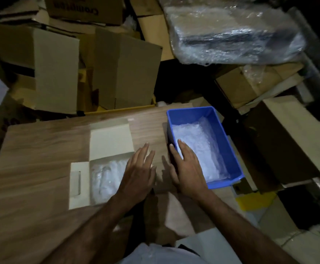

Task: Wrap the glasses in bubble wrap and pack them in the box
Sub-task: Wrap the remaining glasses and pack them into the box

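The open cardboard box point(98, 174) lies on the counter point(31, 159) with its flaps spread out, and a bundle of bubble wrap point(106, 178) sits inside it; whether glasses are inside that bundle cannot be told, as it is pale and blurred. More bubble wrap point(199, 147) lines the blue bin point(225, 138) just to the right.

The likely trouble: the left hand point(138, 172) hovers over the right edge of the box, and a careless press there could crush the wrapped bundle or tip the light box on its loose flaps. The right hand point(185, 168) reaches over the near left wall of the bin; dragging wrap out fast could pull the bin toward the counter's right edge, which it already sits close to. The dim light also makes clear glass hard to spot.

Both hands are flat, palms down, fingers straight and slightly spread, neither grip holding anything. The forearms come in from below, converging toward the middle of the counter
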{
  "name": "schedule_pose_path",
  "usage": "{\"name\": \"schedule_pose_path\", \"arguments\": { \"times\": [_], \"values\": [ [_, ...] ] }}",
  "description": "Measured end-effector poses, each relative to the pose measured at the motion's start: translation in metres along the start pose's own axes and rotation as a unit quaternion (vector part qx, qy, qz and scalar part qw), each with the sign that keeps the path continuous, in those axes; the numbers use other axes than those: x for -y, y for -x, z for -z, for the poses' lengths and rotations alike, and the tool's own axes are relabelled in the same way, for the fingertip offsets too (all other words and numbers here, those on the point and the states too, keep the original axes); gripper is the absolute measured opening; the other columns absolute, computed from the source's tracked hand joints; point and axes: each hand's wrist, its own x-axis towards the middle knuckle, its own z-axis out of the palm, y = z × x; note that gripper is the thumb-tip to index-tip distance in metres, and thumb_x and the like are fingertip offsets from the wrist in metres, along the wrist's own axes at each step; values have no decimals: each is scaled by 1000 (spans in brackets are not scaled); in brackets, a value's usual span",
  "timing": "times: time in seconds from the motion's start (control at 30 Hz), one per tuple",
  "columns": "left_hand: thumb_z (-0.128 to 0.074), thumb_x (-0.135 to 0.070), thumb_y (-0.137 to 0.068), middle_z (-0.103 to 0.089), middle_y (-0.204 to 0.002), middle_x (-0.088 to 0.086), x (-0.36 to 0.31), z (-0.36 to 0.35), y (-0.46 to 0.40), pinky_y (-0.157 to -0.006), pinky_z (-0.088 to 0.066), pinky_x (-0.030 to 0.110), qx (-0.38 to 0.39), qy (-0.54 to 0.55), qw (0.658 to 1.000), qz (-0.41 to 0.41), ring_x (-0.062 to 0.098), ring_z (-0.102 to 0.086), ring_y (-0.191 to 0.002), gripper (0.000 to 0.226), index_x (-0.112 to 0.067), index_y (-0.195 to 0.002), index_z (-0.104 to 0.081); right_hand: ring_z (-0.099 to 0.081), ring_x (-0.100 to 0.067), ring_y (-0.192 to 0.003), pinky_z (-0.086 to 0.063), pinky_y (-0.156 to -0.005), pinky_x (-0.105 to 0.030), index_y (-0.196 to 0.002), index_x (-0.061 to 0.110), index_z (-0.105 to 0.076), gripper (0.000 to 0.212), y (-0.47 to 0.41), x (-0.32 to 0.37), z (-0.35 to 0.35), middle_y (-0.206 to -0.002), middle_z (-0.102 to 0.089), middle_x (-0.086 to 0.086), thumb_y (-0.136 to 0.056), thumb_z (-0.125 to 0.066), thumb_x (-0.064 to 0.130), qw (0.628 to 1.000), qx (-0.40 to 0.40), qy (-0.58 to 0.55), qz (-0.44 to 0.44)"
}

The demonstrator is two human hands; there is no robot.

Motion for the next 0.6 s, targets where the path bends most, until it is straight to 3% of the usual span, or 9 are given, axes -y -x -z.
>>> {"name": "schedule_pose_path", "arguments": {
  "times": [0.1,0.17,0.23,0.3,0.4,0.53,0.6],
  "values": [
    [-46,-27,-94,-35,-158,25,-40,-16,-23,-116,-34,47,-9,26,1000,-3,39,-41,-141,54,-2,-142,-52,-38,-39,-145,-34,-116,-47,-147,11,-51,59,8,-55,14,-158,-38,-22,-92,-54,33,1000,1,3,-24],
    [-47,-30,-94,-38,-155,27,-65,-26,-41,-115,-36,49,-6,43,999,-7,41,-41,-140,55,0,-140,-53,-39,-40,-144,-37,-114,-48,-146,13,-54,62,6,-93,22,-159,-36,-22,-89,-60,35,998,41,4,-53],
    [-48,-32,-93,-37,-155,29,-81,-40,-60,-113,-38,52,11,25,1000,-4,44,-41,-141,59,1,-141,-53,-31,-37,-149,-34,-117,-44,-152,17,-45,73,0,-126,29,-164,-27,-19,-86,-70,36,981,169,13,-98],
    [-45,-36,-91,-33,-157,30,-88,-55,-75,-110,-42,57,49,0,999,13,47,-41,-141,63,1,-142,-52,-24,-34,-152,-28,-121,-37,-157,20,-34,88,-8,-149,26,-166,-18,-19,-81,-77,37,949,299,58,-87],
    [-43,-38,-91,-19,-163,26,-90,-72,-87,-113,-36,59,85,-25,995,44,48,-30,-146,67,-1,-146,-47,-26,-36,-150,-31,-121,-39,-157,20,-34,96,-22,-165,10,-165,-17,-22,-75,-83,34,908,407,88,-43],
    [-42,-33,-97,14,-168,12,-90,-78,-88,-123,-1,45,84,-32,994,57,35,8,-155,68,-11,-159,-24,-54,-36,-129,-51,-101,-45,-137,18,-60,42,-36,-165,-10,-152,-42,-18,-95,-61,21,912,391,121,-1],
    [-43,-29,-98,16,-168,11,-90,-78,-88,-121,5,42,77,-30,995,54,33,13,-155,67,-13,-159,-22,-63,-35,-116,-56,-91,-43,-129,12,-63,33,-39,-165,-14,-135,-59,-15,-98,-53,20,925,356,133,5]
  ]
}}
